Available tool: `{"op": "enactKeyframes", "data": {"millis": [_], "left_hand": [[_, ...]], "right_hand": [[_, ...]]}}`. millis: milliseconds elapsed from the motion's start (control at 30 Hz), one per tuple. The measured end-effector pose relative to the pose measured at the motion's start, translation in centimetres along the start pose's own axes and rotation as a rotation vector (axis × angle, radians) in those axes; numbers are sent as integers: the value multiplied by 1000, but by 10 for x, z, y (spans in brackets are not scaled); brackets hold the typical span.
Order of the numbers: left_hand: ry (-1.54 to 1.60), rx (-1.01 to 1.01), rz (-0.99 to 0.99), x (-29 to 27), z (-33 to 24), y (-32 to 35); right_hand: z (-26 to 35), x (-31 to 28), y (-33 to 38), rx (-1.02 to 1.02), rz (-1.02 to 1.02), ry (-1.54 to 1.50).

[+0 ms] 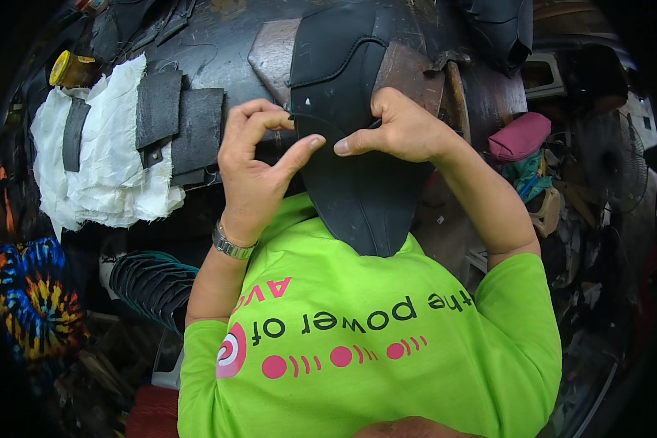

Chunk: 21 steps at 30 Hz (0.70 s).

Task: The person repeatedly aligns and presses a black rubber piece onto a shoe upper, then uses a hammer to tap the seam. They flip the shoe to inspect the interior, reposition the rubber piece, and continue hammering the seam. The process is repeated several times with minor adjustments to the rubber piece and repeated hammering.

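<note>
Your left hand [254, 164] and right hand [398, 131] pinch the black leather upper [358, 182], draped over the workbench [219, 51] edge toward your lap. Uneven finger pressure could pull it askew.

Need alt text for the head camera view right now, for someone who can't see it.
Both hands, left hand and right hand, pinch a large black leather piece above a bright green shirt. To the left, white cloth with dark leather strips lies on a dark worn workbench.
</note>
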<state>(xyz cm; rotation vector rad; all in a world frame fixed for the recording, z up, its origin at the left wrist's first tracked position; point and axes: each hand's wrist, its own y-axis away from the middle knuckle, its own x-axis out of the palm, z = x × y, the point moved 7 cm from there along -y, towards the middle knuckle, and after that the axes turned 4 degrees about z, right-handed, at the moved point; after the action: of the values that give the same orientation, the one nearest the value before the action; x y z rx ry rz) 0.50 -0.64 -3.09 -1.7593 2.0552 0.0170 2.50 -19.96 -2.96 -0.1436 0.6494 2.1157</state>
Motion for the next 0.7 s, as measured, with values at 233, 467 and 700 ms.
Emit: {"op": "enactKeyframes", "data": {"millis": [233,467,700], "left_hand": [[94,112,-32,-5,-1,0],[631,-212,45,10,25,2],[841,-303,75,18,31,2]], "right_hand": [[-6,6,-1,50,24,125],[-10,11,-3,40,19,131],[1,9,-2,84,35,178]]}}
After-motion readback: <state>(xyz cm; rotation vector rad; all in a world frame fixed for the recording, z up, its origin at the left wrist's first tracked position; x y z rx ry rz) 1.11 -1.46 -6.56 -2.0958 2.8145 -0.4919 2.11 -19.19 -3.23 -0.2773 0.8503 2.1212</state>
